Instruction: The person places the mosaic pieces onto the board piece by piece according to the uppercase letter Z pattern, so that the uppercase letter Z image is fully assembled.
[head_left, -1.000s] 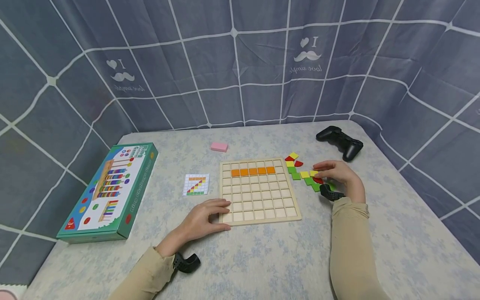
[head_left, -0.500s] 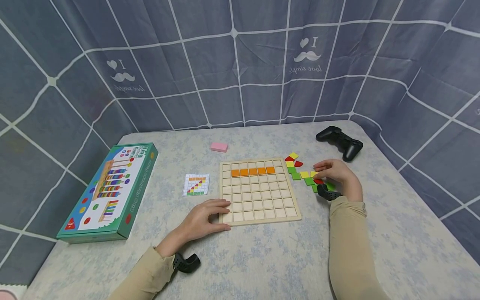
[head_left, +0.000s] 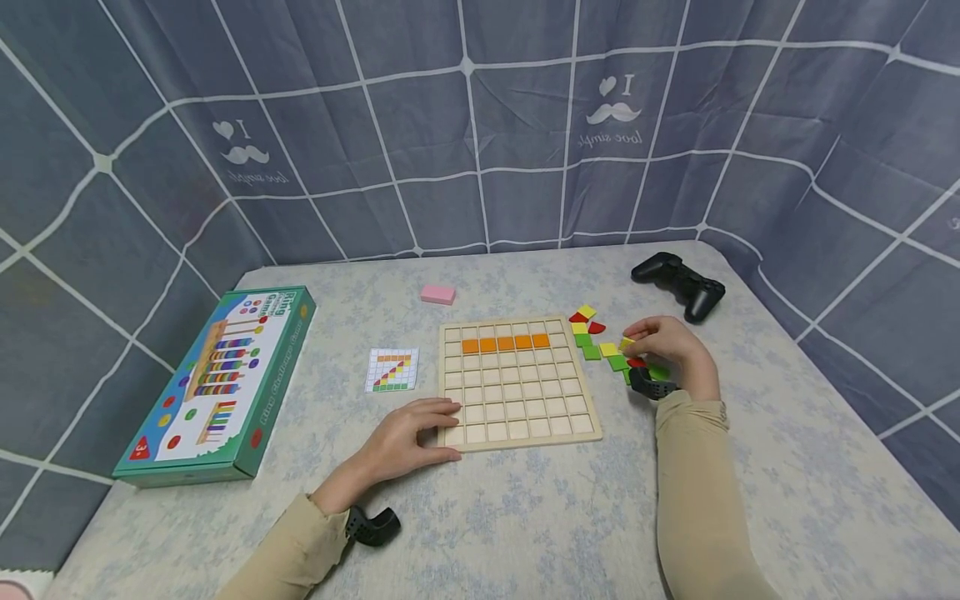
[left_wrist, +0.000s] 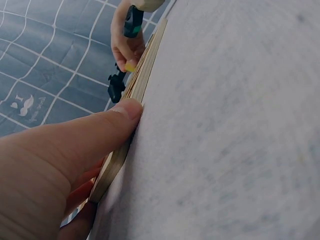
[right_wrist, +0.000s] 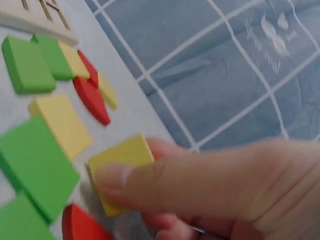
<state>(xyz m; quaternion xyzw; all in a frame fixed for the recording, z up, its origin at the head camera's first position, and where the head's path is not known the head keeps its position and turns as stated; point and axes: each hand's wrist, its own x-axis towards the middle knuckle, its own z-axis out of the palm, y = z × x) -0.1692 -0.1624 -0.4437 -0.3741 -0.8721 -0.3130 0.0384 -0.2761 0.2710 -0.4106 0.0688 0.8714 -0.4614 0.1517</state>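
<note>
Pattern tiles and a wooden grid board (head_left: 517,408), which lies at mid-surface. One row appears complete: five orange tiles (head_left: 506,342) sit side by side in the second row from the far edge, and no other tile shows in the grid. Judged against the printed pattern card (head_left: 392,370) left of the board, the red-and-yellow diagonal and the green row are left to lay. The left hand (head_left: 411,435) holds the board's near left corner, thumb along the near edge, fingers at the left side. The right hand (head_left: 671,340), well apart from it, pinches a yellow tile (right_wrist: 125,152) between thumb and fingers beyond the board's right side; whether the tile is fully off the surface (head_left: 525,525) cannot be told. Loose green tiles (head_left: 618,362), curved red pieces (head_left: 597,327) and further yellow ones lie between this hand and the board or just beside it, and the right hand partly hides some of them. Farther off stand a pink block (head_left: 438,294) behind the board, a black game controller (head_left: 678,286) at far right and a boxed ring game (head_left: 217,383) at left; none appears to obstruct the board. A checked curtain (head_left: 525,100) closes the background.
</note>
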